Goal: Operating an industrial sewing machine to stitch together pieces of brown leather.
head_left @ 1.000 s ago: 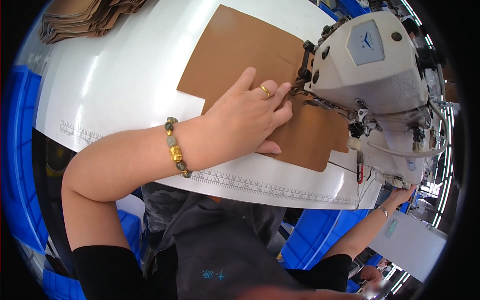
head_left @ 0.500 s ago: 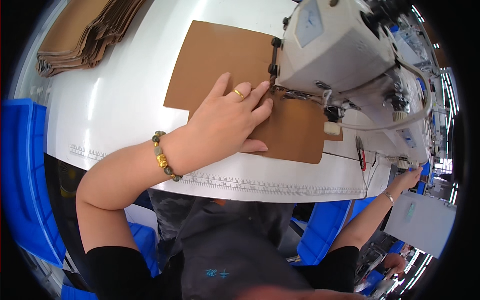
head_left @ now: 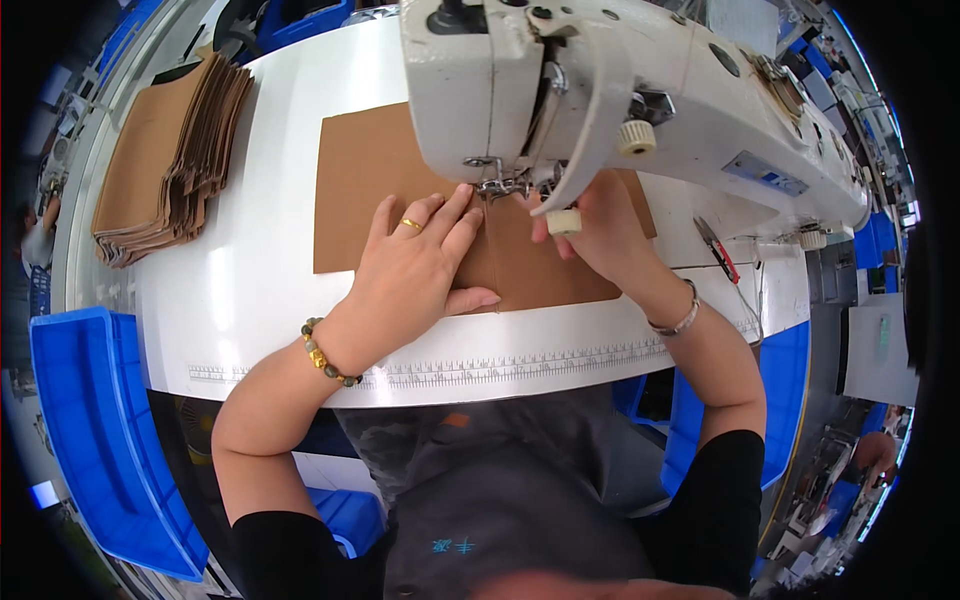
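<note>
A flat brown leather-like sheet (head_left: 365,165) lies under the head of a white sewing machine (head_left: 640,80). My left hand (head_left: 415,250) rests palm down on it, fingers spread, just left of the presser foot (head_left: 497,187). A thin line, like a seam or an edge, runs from the foot toward me across the sheet. On the other side of the foot is my right hand (head_left: 610,235), its bent fingers apart and touching the sheet. The machine's curved lever and a cream knob (head_left: 563,221) hide part of those fingers.
A stack of brown pieces (head_left: 160,165) sits at the table's left. Small red-handled thread snips (head_left: 718,250) lie at the right. A printed ruler (head_left: 460,372) follows the front edge. Blue bins stand at the left (head_left: 110,430) and right (head_left: 780,400), below the tabletop.
My right hand has come from the machine's far right end to the sheet beside the presser foot. My left hand stays flat on the sheet. The view has shifted, showing more of the stack.
</note>
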`<action>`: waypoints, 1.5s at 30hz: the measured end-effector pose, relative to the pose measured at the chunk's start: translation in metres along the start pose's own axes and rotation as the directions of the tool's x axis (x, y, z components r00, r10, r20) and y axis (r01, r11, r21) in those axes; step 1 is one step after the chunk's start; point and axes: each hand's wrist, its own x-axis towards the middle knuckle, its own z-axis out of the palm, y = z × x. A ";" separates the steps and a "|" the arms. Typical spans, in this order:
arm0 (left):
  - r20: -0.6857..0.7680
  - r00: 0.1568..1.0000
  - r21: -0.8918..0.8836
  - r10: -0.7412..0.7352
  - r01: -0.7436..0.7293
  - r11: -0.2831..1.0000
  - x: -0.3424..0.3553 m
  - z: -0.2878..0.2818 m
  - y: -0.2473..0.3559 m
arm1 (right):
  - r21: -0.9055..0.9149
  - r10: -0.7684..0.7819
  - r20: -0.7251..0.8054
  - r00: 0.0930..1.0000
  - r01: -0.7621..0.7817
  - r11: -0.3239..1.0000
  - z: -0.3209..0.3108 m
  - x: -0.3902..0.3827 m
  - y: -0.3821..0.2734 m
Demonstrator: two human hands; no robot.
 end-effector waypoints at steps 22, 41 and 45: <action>0.060 0.997 0.017 -0.044 0.043 0.999 0.003 -0.007 -0.001 | -0.609 -0.556 0.186 0.810 0.539 0.582 0.031 -0.022 0.007; 0.084 0.995 0.002 -0.060 0.060 0.998 0.007 -0.006 -0.002 | -0.618 -0.578 0.177 0.797 0.547 0.565 0.030 -0.018 0.007; 0.090 0.994 -0.004 -0.064 0.065 0.998 0.008 -0.006 -0.002 | -0.610 -0.590 0.167 0.790 0.553 0.567 0.031 -0.017 0.009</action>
